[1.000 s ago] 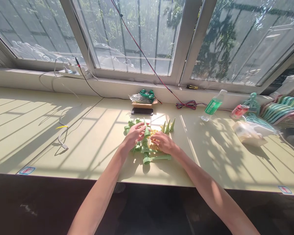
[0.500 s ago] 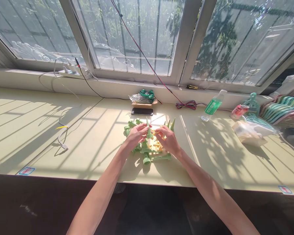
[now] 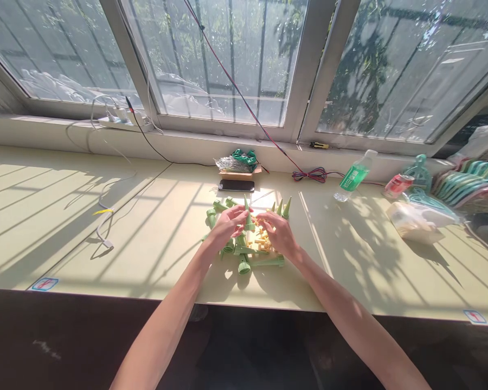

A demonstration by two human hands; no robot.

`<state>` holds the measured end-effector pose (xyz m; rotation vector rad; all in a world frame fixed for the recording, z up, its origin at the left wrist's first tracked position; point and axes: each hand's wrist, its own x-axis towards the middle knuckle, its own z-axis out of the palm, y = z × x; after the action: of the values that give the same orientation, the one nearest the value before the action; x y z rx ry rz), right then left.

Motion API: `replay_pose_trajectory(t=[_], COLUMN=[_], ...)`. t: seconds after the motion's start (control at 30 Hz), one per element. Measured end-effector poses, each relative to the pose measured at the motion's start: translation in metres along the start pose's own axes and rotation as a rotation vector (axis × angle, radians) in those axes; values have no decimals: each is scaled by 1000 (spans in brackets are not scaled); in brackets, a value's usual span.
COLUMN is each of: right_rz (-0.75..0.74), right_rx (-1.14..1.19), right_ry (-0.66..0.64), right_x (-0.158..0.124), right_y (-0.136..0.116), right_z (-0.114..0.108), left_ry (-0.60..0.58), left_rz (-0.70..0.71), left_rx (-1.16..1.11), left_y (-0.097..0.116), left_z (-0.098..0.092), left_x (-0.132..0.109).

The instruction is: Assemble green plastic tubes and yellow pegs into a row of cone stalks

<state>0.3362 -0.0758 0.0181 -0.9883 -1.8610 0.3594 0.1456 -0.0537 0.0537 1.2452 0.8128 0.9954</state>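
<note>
My left hand [image 3: 226, 227] is closed round a green cone-shaped plastic spike [image 3: 247, 215], held upright with its tip up. My right hand [image 3: 280, 234] pinches at the lower end of that spike, fingers curled; what sits between them is too small to name. Beneath both hands lies a heap of green spikes [image 3: 244, 254] mixed with small yellow pieces [image 3: 262, 240]. Three finished green cones [image 3: 281, 208] stand upright just behind my right hand.
A black phone [image 3: 236, 186] and a small box with green wire [image 3: 241, 162] lie behind the heap. A green-labelled bottle [image 3: 353, 176], a red can [image 3: 395, 185], plastic bags and coloured hangers [image 3: 467, 181] sit at the right. White cables [image 3: 106, 216] trail on the left.
My right hand rose from the yellow pieces and came up to the spike in my left hand; both hands now meet over the heap.
</note>
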Motion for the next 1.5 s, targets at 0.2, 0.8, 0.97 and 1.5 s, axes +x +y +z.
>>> replay_pose_trajectory(t=[0.2, 0.8, 0.97, 1.5], right_rz=[77, -91, -166, -109], right_rx=[8, -53, -11, -19], right_ry=[9, 15, 32, 29], right_x=[-2, -1, -2, -1], right_y=[2, 3, 7, 2], right_z=[1, -1, 1, 1], left_ry=[19, 40, 28, 56], left_rz=[22, -1, -9, -120], left_rx=[32, 98, 107, 109], left_y=[-6, -3, -4, -3], left_z=[-3, 0, 0, 0], left_x=[3, 1, 2, 0])
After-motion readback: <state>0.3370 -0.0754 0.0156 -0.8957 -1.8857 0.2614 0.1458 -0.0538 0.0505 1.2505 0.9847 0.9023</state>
